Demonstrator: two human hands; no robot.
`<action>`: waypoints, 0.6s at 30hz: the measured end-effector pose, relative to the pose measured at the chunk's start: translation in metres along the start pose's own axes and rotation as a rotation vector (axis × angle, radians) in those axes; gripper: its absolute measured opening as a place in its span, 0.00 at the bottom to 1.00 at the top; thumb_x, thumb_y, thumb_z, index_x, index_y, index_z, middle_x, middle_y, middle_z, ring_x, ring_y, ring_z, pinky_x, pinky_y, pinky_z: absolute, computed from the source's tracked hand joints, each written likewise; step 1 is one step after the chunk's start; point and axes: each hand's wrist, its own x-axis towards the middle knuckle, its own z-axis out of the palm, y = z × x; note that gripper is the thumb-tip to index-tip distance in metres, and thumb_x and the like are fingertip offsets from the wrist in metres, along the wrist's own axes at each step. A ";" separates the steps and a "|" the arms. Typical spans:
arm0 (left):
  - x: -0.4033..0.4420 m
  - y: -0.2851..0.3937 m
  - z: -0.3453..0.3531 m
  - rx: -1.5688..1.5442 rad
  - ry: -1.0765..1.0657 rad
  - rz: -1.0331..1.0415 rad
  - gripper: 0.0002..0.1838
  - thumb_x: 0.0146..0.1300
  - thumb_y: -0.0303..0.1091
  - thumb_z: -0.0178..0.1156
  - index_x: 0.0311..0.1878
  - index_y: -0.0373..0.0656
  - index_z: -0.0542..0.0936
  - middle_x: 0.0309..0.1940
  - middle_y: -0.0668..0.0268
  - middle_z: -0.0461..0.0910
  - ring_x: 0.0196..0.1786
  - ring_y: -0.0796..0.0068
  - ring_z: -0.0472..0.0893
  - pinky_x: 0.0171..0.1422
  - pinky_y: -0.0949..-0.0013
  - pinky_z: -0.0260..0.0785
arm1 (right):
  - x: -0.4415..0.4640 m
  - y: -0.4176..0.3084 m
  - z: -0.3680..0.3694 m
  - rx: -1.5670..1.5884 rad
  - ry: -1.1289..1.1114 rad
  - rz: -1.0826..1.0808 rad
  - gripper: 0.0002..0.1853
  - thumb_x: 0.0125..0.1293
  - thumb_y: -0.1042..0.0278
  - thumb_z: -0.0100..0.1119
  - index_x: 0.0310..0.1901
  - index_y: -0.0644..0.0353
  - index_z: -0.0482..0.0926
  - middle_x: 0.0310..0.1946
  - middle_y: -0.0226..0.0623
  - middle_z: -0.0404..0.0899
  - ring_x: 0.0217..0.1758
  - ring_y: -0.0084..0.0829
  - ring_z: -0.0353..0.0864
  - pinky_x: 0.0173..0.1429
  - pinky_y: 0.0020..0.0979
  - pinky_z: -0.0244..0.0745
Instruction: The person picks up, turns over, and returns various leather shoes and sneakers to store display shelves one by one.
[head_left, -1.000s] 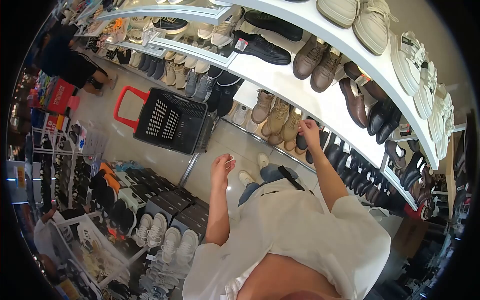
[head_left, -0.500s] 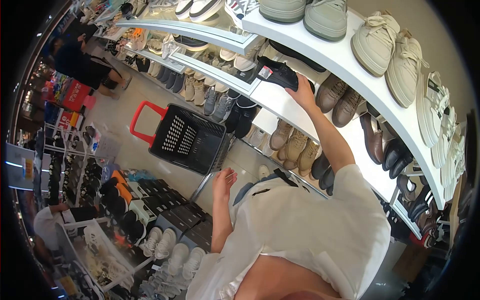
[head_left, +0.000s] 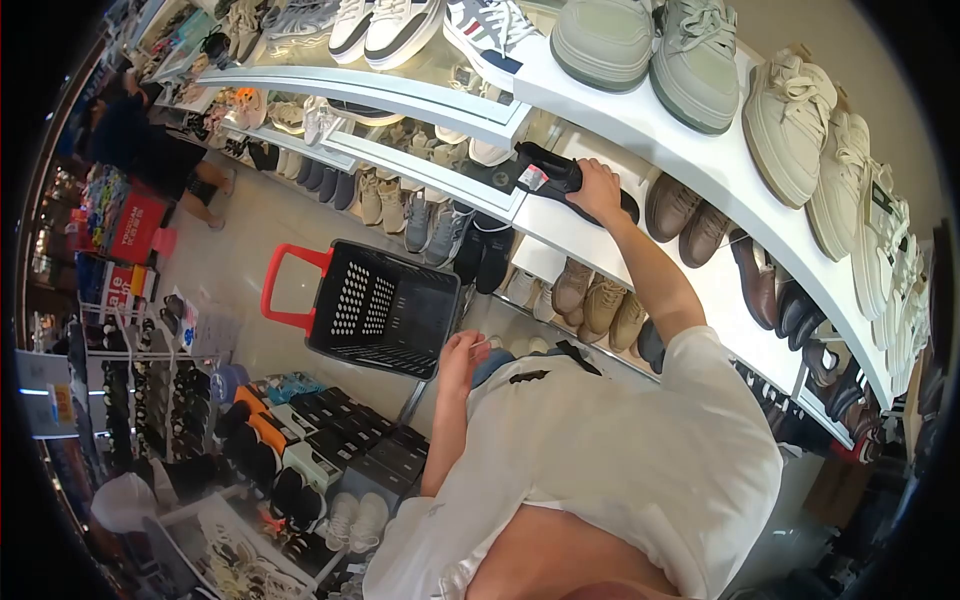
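1. Right hand (head_left: 600,190): fingers closed over one black shoe (head_left: 563,180), at the toe end. Shoe is at the white shelf (head_left: 730,310), under the upper shelf (head_left: 622,122); resting or slightly raised, cannot tell.
2. Handling, my judgement: wrap thumb and fingers evenly round the upper, wrist low, and draw the shoe outward before raising it, since the upper shelf sits close above. Mind the label (head_left: 533,178) at the heel end (its print unreadable from here).
3. Left hand (head_left: 461,360): fingers bent, nothing seen in them; whether the tips meet, cannot tell. Nearest thing is the basket.
4. Count by the right hand: one black shoe gripped, one label. A second black shoe behind it? Unclear. Brown lace-up shoes (head_left: 672,207) just beside: two. Maroon loafer (head_left: 755,282) further along: one clear.
5. Upper shelf: pale green shoes (head_left: 695,70), two; cream lace-ups (head_left: 790,125), at least two. Lower down, tan boots (head_left: 603,305): three made out.
6. Floor: one black basket (head_left: 425,300), one red handle (head_left: 269,285). Dark shoe boxes (head_left: 335,412) overlap too much to count.
7. Far aisle: one other person (head_left: 150,150).
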 end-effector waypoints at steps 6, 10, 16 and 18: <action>0.040 0.049 0.016 0.307 -0.213 0.092 0.26 0.66 0.43 0.62 0.59 0.37 0.70 0.52 0.61 0.75 0.55 0.67 0.76 0.59 0.63 0.68 | -0.096 -0.082 -0.022 0.275 0.155 0.044 0.30 0.42 0.57 0.75 0.45 0.65 0.75 0.43 0.48 0.76 0.49 0.49 0.74 0.52 0.43 0.70; 0.051 0.073 0.056 0.315 -0.389 0.137 0.35 0.66 0.44 0.62 0.69 0.38 0.60 0.62 0.60 0.69 0.64 0.66 0.70 0.68 0.58 0.62 | -0.144 -0.119 -0.036 0.743 0.048 0.457 0.33 0.46 0.51 0.75 0.47 0.71 0.75 0.42 0.51 0.82 0.46 0.48 0.82 0.52 0.39 0.75; 0.018 0.083 0.102 0.226 -0.736 -0.216 0.33 0.67 0.43 0.60 0.71 0.44 0.60 0.64 0.60 0.69 0.64 0.67 0.72 0.67 0.60 0.65 | -0.194 -0.128 -0.047 1.013 0.121 0.769 0.34 0.55 0.48 0.71 0.51 0.73 0.75 0.43 0.47 0.82 0.48 0.34 0.82 0.51 0.31 0.76; 0.010 0.075 0.109 0.163 -0.788 -0.267 0.30 0.65 0.41 0.59 0.67 0.40 0.66 0.58 0.59 0.75 0.58 0.67 0.77 0.62 0.64 0.70 | -0.214 -0.128 -0.062 1.044 0.181 0.799 0.34 0.57 0.47 0.69 0.51 0.73 0.75 0.44 0.47 0.82 0.49 0.34 0.82 0.52 0.31 0.75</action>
